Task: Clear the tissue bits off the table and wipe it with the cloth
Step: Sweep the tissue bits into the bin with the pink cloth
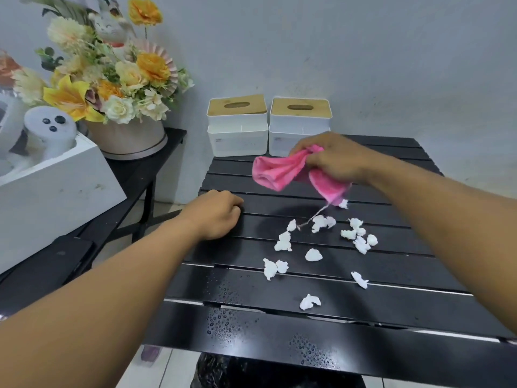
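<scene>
Table: black slatted top (391,309), seen from its near edge, with the far edge close to a grey wall (363,51).
Droplets: water beads (223,323) lie in patches on the nearest slats, left of centre.
Tissue bits: white crumpled scraps (313,254) lie loose across the middle and right of the table. Most are clustered below the cloth and a few lie nearer the front.
Cloth: pink cloth (279,170), bunched and held up off the slats over the far half of the table, with both ends drooping.
Thread: a thin loose strand (316,214) hangs from the cloth's lower end down among the bits.
Right hand: (333,161) fingers curled tight round the middle of the cloth, gripping it in the air.
Left hand: (216,214) rests on the slats near the left edge, fingers curled under, with nothing visible in them.
Tissue boxes: two white boxes with wooden slotted lids (237,127) stand side by side at the far edge.
Side bench: a dark bench (134,169) at left carries a flower arrangement (112,79) in a round pot.
</scene>
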`<state>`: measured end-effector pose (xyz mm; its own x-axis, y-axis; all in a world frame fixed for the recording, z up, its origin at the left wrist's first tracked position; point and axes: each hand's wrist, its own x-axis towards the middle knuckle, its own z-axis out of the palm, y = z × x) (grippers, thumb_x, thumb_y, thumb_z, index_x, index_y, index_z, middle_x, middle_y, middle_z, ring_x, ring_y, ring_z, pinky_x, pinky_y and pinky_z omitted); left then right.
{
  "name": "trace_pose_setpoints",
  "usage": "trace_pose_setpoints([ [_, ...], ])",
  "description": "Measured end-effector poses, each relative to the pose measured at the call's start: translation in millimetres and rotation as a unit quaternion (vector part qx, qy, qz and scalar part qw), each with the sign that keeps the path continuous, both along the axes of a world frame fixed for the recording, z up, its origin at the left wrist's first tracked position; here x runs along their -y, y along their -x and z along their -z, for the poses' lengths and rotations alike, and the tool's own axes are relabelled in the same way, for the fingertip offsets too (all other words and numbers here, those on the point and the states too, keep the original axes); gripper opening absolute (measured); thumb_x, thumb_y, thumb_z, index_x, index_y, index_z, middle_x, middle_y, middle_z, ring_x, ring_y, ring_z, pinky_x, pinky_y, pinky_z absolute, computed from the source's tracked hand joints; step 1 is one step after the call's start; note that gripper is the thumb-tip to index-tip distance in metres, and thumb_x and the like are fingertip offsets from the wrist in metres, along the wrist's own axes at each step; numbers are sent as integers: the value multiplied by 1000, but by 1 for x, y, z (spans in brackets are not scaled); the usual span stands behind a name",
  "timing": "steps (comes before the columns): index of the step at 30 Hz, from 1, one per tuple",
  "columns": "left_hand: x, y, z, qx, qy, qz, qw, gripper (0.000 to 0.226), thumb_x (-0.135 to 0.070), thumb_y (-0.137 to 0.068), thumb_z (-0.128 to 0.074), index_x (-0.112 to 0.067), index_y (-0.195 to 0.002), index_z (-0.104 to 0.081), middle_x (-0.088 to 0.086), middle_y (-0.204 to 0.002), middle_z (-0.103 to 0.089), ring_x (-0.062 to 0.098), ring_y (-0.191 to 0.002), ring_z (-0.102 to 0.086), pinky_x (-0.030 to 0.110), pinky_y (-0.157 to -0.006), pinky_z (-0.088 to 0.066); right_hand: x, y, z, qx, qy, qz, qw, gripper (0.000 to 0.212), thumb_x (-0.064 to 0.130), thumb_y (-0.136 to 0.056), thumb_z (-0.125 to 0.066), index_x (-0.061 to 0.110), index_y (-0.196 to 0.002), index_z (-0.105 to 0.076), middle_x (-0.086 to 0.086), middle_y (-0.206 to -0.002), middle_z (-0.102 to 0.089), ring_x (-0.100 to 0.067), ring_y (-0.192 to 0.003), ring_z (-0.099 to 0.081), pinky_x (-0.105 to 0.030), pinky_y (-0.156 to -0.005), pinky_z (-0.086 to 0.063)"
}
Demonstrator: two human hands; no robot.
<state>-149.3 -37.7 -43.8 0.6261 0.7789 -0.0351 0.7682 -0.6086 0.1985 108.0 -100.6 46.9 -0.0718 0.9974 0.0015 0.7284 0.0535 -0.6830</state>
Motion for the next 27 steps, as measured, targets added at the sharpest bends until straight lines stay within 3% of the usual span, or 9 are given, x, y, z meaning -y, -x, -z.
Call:
trace_pose_setpoints([
  [2,-1,-5,1,6,-2,-4,1000,53,-32,-77,-24,-14,-104,-66,9,-103,-72,36,-102,-61,46,-87,-53,-8,-18,-2,12,-7,41,999,29,5,-93,-50,21,-98,-73,9,-89,-70,6,-72,-60,-13,-64,-44],
  [5,-6,-6,3,9,1,-6,1000,54,-31,-77,-24,-12,-105,-66,10,-103,-73,35,-103,-62,46,-86,-54,-13,-46,19,103,58,65,991,29,13,-97,-44,23,-104,-71,1,-100,-69,-14,-91,-62,-31,-78,-47],
  [8,-8,-7,4,5,-4,-2,1000,53,-32,-78,-24,-12,-104,-67,9,-101,-73,34,-101,-63,46,-85,-54,-3,-58,45,119,131,77,981,29,18,-98,-43,31,-105,-69,3,-104,-69,-16,-95,-62,-37,-87,-48],
  [11,-7,-9,4,6,-10,-9,1000,52,-31,-78,-25,-13,-104,-67,9,-102,-73,35,-101,-63,46,-85,-54,7,-55,50,75,138,76,985,27,13,-91,-51,33,-90,-70,5,-93,-70,-18,-89,-61,-37,-83,-47],
  [14,-2,-13,4,4,-7,-11,1000,49,-31,-79,-25,-16,-101,-67,9,-100,-72,37,-100,-62,46,-86,-53,21,-48,49,40,148,65,986,26,11,-90,-53,29,-94,-71,3,-93,-70,-14,-82,-57,-32,-76,-44],
  [22,31,-30,1,-1,18,-10,1000,36,-22,-91,-35,-13,-109,-65,11,-113,-69,38,-109,-59,45,-90,-52,55,-21,53,8,145,46,988,25,13,-86,-55,30,-94,-73,4,-94,-73,-21,-91,-63,-41,-90,-49],
  [27,51,-30,1,18,28,-2,999,25,-19,-90,-37,-13,-88,-61,10,-90,-68,36,-91,-58,39,-73,-49,65,4,53,19,153,34,987,29,20,-87,-53,40,-96,-71,10,-93,-73,-19,-98,-65,-44,-96,-50],
])
